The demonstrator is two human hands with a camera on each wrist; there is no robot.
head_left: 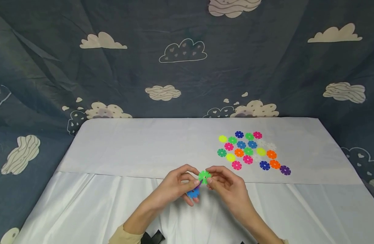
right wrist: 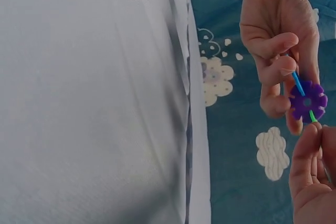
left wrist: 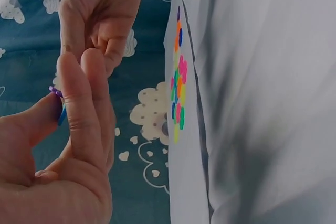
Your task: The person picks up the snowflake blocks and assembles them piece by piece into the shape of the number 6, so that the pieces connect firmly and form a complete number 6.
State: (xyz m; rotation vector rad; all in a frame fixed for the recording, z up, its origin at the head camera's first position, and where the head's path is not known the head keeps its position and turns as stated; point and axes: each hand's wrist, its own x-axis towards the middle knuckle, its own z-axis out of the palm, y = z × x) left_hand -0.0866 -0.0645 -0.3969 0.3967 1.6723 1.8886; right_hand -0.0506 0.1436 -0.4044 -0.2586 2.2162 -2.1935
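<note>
In the head view, my left hand and right hand meet above the white cloth around a small chain of notched interlocking discs. My right thumb and fingers pinch the green disc at its right edge. The right wrist view shows the purple disc in the middle, with the blue disc and the green disc's edge in its slots. The left thumb and index finger pinch the purple disc, and the blue disc hangs beneath by the other left fingers. How deep the green edge sits is unclear.
Flat on the white table to the right lie several loose discs, among them an orange disc, a purple disc and a yellow disc. Behind hangs a dark cloud-print curtain. A seam crosses the table cloth in front.
</note>
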